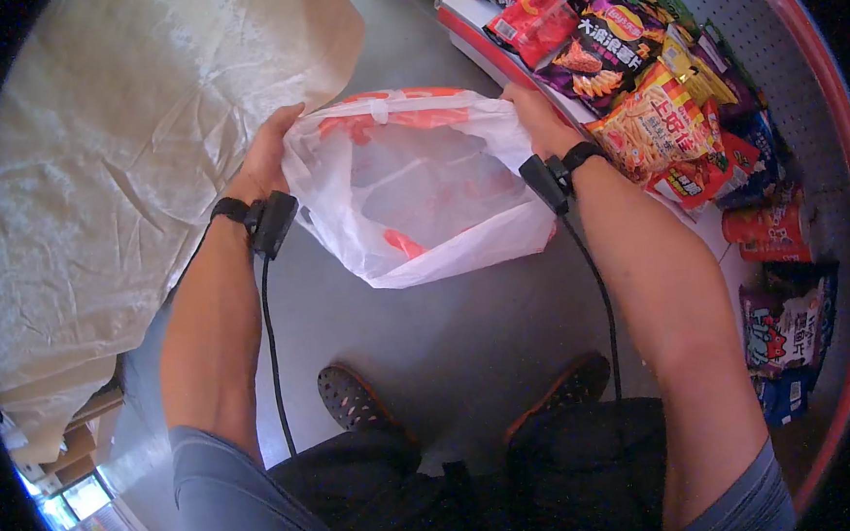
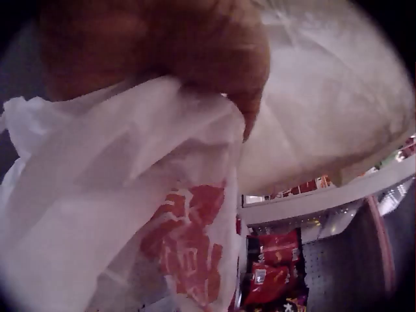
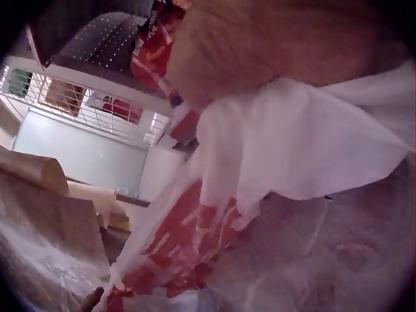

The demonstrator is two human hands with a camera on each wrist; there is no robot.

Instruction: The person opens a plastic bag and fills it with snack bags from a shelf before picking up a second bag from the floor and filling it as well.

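Note:
A white plastic bag [image 1: 386, 258] with red print hangs with its mouth spread wide between both hands in the head view; its inside shows no goods. The left hand [image 1: 270, 156] grips the bag's left rim, and the right hand [image 1: 541, 122] grips the right rim. In the left wrist view the left hand [image 2: 162, 45] lies over the bag's edge, above the red print [image 2: 192, 240]. The right wrist view has the right hand [image 3: 273, 45] against the white plastic [image 3: 279, 143]. Most fingertips are hidden behind the bag or the hands.
Snack bags [image 1: 616, 40] lie heaped on a shelf at the right, with a red can-like pack [image 1: 768, 230] and more packets [image 1: 784, 331] nearer. A large shiny beige sheet [image 1: 99, 188] covers the left side. Two shoes [image 1: 355, 396] stand on the grey floor [image 1: 449, 332].

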